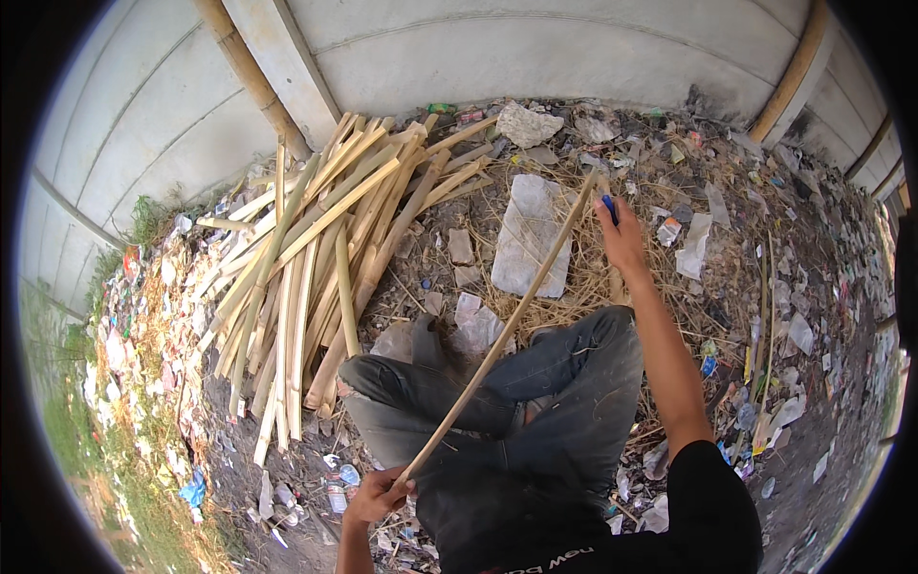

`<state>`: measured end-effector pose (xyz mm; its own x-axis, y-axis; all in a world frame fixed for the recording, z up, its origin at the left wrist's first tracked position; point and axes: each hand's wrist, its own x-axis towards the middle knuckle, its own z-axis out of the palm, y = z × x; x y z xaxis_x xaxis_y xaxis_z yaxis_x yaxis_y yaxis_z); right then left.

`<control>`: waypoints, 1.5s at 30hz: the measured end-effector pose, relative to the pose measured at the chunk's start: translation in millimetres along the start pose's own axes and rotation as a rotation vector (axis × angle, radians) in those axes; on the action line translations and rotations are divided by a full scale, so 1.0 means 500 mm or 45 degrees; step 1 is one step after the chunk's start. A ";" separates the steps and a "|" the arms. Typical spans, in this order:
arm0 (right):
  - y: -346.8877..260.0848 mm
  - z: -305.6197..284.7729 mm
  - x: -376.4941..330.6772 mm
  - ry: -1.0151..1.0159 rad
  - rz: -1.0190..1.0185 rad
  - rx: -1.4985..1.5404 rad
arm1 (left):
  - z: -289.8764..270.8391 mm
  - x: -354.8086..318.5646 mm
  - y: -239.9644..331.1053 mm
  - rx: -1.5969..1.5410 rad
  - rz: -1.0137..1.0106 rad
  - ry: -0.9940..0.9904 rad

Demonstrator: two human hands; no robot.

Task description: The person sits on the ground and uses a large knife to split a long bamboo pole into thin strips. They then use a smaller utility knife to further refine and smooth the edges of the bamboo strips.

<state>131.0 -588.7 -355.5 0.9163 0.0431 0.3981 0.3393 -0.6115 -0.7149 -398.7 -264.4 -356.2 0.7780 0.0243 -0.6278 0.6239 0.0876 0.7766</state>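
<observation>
A long, thin bamboo strip [504, 335] slants across my crossed legs, its near end low at the left and its far end up at the right. My left hand [376, 495] is closed around the near end. Close beside the far end, my right hand [623, 237] grips a small tool with a blue handle [609, 208]; its working end is too small to make out. Whether that tool touches the strip, I cannot tell. Under the strip's upper half lies a flat pale stone slab [532, 232], with thin shavings [581, 277] scattered about it.
A big loose pile of split bamboo [325, 249] lies to the left, reaching my knee. Behind stands a pale panel wall [535, 57] with bamboo poles [253, 81] against it. A rough rock [529, 125] sits near its foot. Litter covers the ground, and weeds grow at far left.
</observation>
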 end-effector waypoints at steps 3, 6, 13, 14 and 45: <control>-0.069 0.010 -0.069 -0.343 0.010 0.249 | 0.054 0.038 0.055 -0.024 0.060 -0.026; -0.178 0.009 -0.166 -0.772 -0.130 0.225 | 0.082 0.097 0.097 -0.019 0.102 -0.010; -0.307 0.027 -0.388 -1.290 -0.447 0.086 | 0.137 0.181 0.187 0.295 0.394 0.272; -0.313 0.031 -0.408 -1.303 -0.479 0.110 | 0.136 0.199 0.178 0.317 0.472 0.287; -0.288 0.023 -0.362 -1.219 -0.422 0.029 | 0.160 0.183 0.206 0.547 0.465 0.386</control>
<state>-80.9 -499.3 -331.4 0.5571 0.8293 -0.0427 0.6020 -0.4388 -0.6671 -257.3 -332.8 -329.3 0.9299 0.2634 -0.2569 0.3455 -0.3852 0.8557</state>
